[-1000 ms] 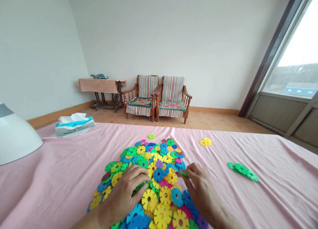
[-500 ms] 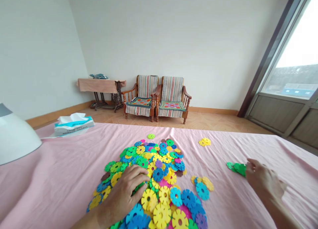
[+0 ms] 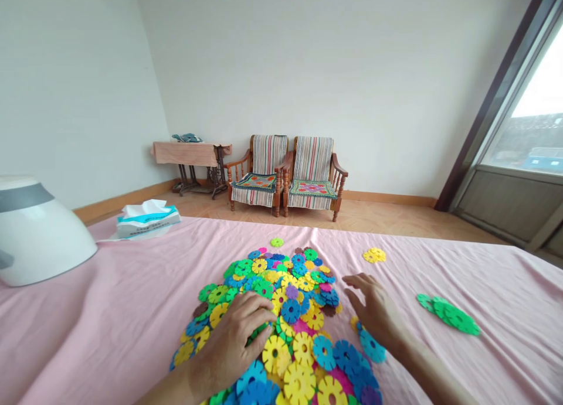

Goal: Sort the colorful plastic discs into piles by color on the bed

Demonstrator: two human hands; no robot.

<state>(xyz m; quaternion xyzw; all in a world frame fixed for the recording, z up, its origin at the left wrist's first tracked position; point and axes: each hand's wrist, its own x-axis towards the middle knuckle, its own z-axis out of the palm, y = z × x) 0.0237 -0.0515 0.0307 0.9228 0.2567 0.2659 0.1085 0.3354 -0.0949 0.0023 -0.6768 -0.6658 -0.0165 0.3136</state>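
Observation:
Notched plastic discs in many colours form a big pile on the pink cloth. On the pile's left part rests my left hand, its fingers curled over a dark green disc partly hidden beneath them. My right hand is over the pile's right edge with thumb and fingers apart and nothing between them. Under its wrist a light blue disc shows in part. To the right, several green discs lie in an overlapping row. A small yellow group sits farther back, and one lime disc lies behind the pile.
At the left of the cloth-covered table stand a white-and-grey appliance and a tissue box. Beyond the table are two wooden armchairs, a small cloth-covered stand and a window door at the right.
My right hand has let go of the green discs and moved left to the pile's edge, its fingers now apart. My left hand stays on the pile. The view has turned slightly left.

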